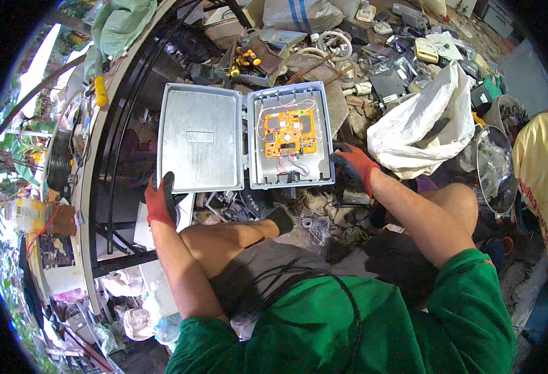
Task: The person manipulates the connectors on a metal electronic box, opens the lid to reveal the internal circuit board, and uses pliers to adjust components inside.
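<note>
Grey metal box sat open in the centre of the frame, lid swung out on its hinge to the left, base on the right. Orange circuit board was inside the base, thin pale wires attached below it.

Left hand, red and black glove: fingers closed on the lid's lower left corner, thumb on the inner face. Right hand, same glove type: fingers hooked on the base's right rim; the part behind the rim was hidden, so can't tell how firm. Also couldn't tell whether the box had support underneath.

Step in hand, my read: holding the opened box with the inside facing up. Next move probably called for keeping both halves steady so the hinge and loose wires took no strain.

Writing: light lettering on a dark item just below the box, red lettering on the yellow sack at the right edge. Lid had a blank-looking rectangle, nothing legible. Board markings too small to read. Striped sack at top showed blue bands; white sack right of centre, no print seen.
</note>
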`<action>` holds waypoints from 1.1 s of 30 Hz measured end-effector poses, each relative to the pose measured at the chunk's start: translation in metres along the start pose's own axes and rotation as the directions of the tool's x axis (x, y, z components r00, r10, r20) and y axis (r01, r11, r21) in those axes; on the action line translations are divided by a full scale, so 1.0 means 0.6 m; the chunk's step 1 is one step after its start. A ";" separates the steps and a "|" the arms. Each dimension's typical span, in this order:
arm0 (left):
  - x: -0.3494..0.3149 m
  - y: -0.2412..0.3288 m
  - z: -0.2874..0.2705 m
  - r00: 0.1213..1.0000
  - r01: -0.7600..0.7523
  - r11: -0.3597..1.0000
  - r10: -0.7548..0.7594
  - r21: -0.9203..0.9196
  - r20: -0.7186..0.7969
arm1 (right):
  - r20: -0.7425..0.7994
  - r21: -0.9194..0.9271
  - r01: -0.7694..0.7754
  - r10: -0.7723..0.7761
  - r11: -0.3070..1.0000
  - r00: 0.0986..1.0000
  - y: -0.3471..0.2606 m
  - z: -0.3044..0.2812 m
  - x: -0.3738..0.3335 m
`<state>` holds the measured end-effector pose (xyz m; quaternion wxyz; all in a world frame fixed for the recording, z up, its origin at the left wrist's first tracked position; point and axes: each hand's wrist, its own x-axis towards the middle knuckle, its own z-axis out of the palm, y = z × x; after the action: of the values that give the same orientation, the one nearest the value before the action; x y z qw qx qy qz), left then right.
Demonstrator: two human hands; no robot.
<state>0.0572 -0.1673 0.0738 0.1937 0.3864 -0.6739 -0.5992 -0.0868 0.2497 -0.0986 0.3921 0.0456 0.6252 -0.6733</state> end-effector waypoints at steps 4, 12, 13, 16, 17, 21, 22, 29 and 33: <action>0.023 -0.029 -0.058 0.999 0.030 0.998 -0.029 0.049 -0.014 | -0.117 -0.442 -0.066 0.016 0.895 0.993 -0.025 0.065 -0.040; 0.032 -0.023 -0.047 0.963 0.174 0.954 -0.113 -0.246 0.243 | 0.079 -0.562 0.028 0.020 0.827 0.997 -0.002 0.024 0.009; 0.053 -0.022 -0.059 0.875 0.246 0.932 -0.096 -0.265 0.474 | 0.049 -0.573 0.035 -0.008 0.819 0.999 -0.009 0.021 0.009; 0.144 -0.039 -0.098 0.767 0.091 0.986 0.021 -0.141 0.641 | -0.079 -0.630 -0.010 -0.051 0.777 0.996 0.004 0.038 0.020; 0.177 -0.041 -0.072 0.865 0.052 0.999 -0.052 0.014 0.498 | -0.110 -0.585 -0.023 -0.051 0.811 0.993 0.013 0.014 0.039; 0.248 -0.002 -0.028 0.982 -0.016 0.546 -0.147 0.838 0.115 | -0.029 -0.347 -0.026 0.017 0.937 0.999 0.005 -0.016 0.076; 0.221 -0.012 0.053 0.970 -0.036 0.514 -0.189 0.857 0.154 | -0.106 -0.370 -0.074 0.037 0.926 0.994 0.010 -0.045 0.073; 0.165 -0.040 0.012 0.990 -0.069 0.584 0.138 0.809 -0.015 | -0.065 -0.396 -0.006 -0.022 0.918 0.998 -0.014 0.013 0.051; 0.172 -0.074 -0.007 0.917 -0.327 0.687 0.398 0.649 0.041 | -0.067 -0.514 0.182 -0.251 0.838 0.966 -0.009 0.022 0.010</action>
<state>0.0083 -0.2473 0.0114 0.1984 0.3184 -0.8897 -0.2603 -0.0886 0.2346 -0.0946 0.2695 -0.0850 0.8046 -0.5223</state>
